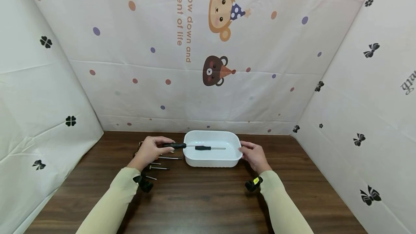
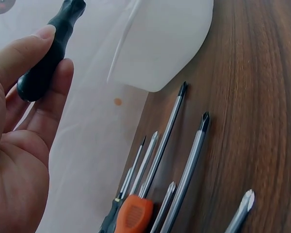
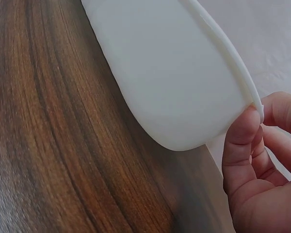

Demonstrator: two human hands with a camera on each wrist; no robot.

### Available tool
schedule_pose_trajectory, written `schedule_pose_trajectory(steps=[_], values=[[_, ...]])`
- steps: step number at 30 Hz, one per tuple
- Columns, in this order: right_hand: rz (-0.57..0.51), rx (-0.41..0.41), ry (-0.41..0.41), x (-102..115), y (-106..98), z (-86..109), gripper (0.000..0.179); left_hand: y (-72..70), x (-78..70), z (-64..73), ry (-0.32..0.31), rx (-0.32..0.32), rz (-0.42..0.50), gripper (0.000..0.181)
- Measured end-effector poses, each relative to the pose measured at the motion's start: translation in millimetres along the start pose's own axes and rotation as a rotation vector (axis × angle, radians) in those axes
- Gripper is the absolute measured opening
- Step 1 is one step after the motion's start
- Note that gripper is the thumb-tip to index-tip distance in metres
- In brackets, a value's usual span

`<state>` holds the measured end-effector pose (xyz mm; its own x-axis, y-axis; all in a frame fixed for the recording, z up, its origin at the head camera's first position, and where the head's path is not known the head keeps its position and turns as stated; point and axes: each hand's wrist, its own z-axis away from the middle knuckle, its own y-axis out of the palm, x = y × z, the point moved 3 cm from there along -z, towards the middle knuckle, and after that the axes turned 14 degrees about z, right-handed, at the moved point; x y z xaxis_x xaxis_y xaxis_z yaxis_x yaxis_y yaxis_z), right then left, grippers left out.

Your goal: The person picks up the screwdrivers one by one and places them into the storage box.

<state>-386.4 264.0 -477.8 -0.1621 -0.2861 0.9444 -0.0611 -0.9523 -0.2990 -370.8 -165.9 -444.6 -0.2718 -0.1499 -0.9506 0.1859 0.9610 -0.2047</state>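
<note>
My left hand [image 1: 152,151] grips a screwdriver by its black handle [image 2: 51,53], and in the head view the shaft reaches over the left rim of a white plastic tub [image 1: 211,163]. Inside the tub lies another screwdriver [image 1: 203,148], black-handled, its shaft to the right. At the tub's right end my right hand [image 1: 255,156] pinches the rim between thumb and fingers; the right wrist view shows the thumb [image 3: 242,136] against the outer wall. Below my left hand, several screwdrivers lie on the table, one with an orange handle [image 2: 134,213].
The dark wooden table [image 1: 195,205] meets a patterned cloth backdrop [image 1: 182,96] just behind the tub. More cloth walls [image 1: 344,125] stand at left and right. The loose screwdriver shafts [image 1: 159,168] point right, toward the tub's left side.
</note>
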Motion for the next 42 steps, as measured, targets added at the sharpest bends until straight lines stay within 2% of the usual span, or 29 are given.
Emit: schedule_pose_trajectory(steps=[13, 22, 38, 42], values=[[-0.001, 0.000, -0.007, 1.0, -0.2, 2.0, 0.046, 17.8, 4.7, -14.7, -0.042, 0.000, 0.031, 0.032], [-0.004, -0.024, -0.009, -0.5, 0.9, -0.4, 0.044, 30.1, 3.2, -20.3, -0.022, 0.002, 0.002, 0.031], [0.004, -0.021, 0.003, 0.2, 0.6, 0.6, 0.045, 51.3, 7.2, -31.8, 0.013, 0.009, 0.043, 0.034], [0.010, -0.027, 0.002, -1.1, 0.2, -0.1, 0.044, 57.4, 6.5, -36.3, -0.002, 0.015, 0.038, 0.031]])
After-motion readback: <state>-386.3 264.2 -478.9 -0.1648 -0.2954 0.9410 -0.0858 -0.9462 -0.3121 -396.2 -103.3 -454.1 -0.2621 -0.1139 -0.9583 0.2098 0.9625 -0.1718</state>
